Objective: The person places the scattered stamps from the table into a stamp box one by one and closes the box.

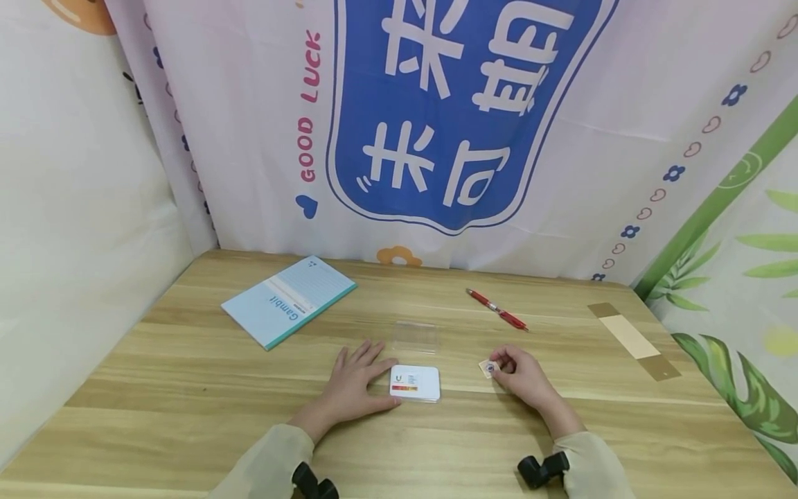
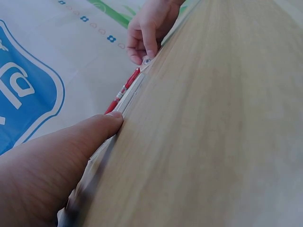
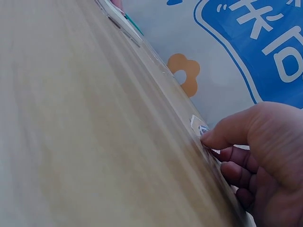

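Note:
My left hand (image 1: 352, 384) lies on the table with its fingers spread. Its thumb and index fingertip rest at the left edge of a white rounded card stack (image 1: 429, 378), which carries a small logo and a red-orange strip. To the right, my right hand (image 1: 524, 378) pinches a small pale square piece (image 1: 483, 367) with a round blue mark, like a sticker, between thumb and index finger. In the right wrist view the piece (image 3: 194, 122) is held close over the tabletop, with the other fingers curled underneath. A clear plastic cover (image 1: 416, 337) lies just behind the card stack.
A light-blue notebook (image 1: 289, 301) marked Gambit lies at the back left of the wooden table (image 1: 187, 430). Behind the right hand is a red pen (image 1: 497, 310). A brown and cream strip (image 1: 632, 339) lies near the right edge. Printed curtains (image 1: 262, 138) hang behind the table.

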`<action>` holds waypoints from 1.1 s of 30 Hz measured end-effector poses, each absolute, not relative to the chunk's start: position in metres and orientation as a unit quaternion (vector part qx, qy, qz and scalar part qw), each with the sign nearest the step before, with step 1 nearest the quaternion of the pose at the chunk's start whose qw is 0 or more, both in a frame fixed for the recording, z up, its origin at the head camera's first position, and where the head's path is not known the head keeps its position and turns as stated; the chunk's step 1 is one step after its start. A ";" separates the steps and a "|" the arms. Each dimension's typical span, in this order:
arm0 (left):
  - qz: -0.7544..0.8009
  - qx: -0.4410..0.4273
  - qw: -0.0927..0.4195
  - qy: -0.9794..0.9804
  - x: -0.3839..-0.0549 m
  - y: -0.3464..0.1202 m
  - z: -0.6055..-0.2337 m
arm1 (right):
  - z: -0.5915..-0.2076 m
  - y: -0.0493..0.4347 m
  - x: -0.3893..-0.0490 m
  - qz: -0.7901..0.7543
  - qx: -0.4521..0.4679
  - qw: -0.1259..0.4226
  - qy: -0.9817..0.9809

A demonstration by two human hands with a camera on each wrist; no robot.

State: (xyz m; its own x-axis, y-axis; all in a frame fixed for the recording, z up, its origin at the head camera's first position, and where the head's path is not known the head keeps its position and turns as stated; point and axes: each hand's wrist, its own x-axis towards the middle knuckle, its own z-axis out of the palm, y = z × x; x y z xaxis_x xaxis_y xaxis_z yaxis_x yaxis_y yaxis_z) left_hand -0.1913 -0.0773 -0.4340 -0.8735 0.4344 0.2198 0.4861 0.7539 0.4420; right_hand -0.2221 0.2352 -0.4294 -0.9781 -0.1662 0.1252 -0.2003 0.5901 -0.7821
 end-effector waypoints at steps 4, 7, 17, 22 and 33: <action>-0.252 -0.243 0.052 -0.935 -0.191 -0.077 -0.434 | -0.430 0.236 -0.223 0.443 0.113 0.019 -0.889; -0.254 -0.244 0.053 -0.934 -0.191 -0.077 -0.434 | -0.429 0.237 -0.223 0.443 0.124 0.016 -0.888; -0.252 -0.247 0.051 -0.934 -0.191 -0.077 -0.434 | -0.429 0.236 -0.222 0.427 0.112 0.022 -0.897; -0.250 -0.245 0.054 -0.935 -0.191 -0.078 -0.433 | -0.426 0.231 -0.223 0.436 0.089 0.030 -0.895; -0.251 -0.245 0.049 -0.935 -0.192 -0.078 -0.434 | -0.413 0.199 -0.215 0.542 0.056 0.009 -0.839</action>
